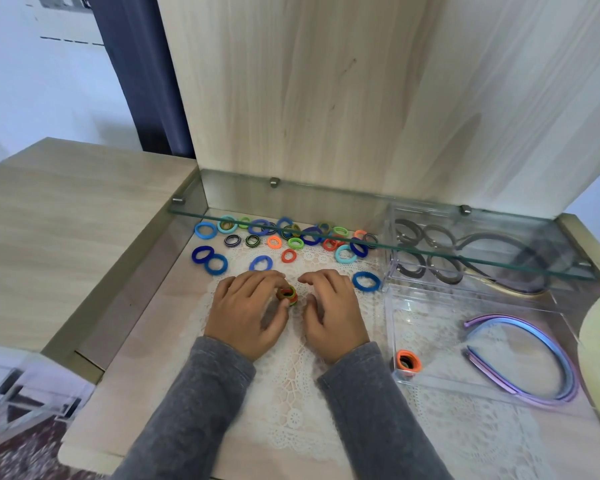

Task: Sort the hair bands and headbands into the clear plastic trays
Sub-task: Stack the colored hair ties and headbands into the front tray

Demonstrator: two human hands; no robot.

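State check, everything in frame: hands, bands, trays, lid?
Left hand, holds band stack.
Right hand, loosely curled, holds nothing.
Loose bands, scattered on doily, unsorted.
Near tray, holds purple headbands, orange bands.
Far tray, holds grey headbands.
Lid, raised.

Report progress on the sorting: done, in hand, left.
Done: grey headbands in the far tray; purple headbands and an orange band stack in the near tray. In hand: the left hand grips a small band stack; the right hand hovers beside it. Left: many loose bands on the lace mat.
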